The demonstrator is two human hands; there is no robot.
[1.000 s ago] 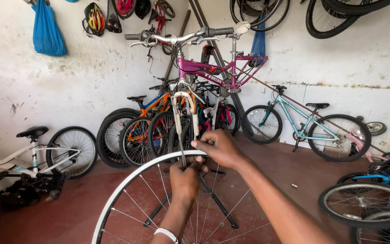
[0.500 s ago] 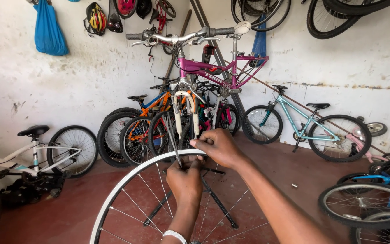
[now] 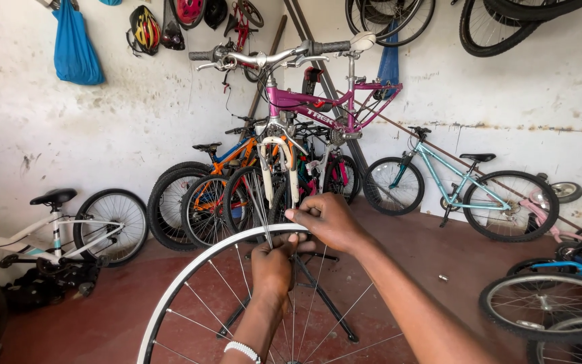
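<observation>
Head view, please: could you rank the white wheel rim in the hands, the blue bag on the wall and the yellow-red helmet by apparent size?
1. White wheel rim, largest, though nearness to the camera inflates it and part is cut off.
2. Blue bag.
3. Yellow-red helmet, smallest.

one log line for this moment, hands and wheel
left hand: gripping loose spokes | right hand: on white rim top | magenta bike: on stand behind
</observation>
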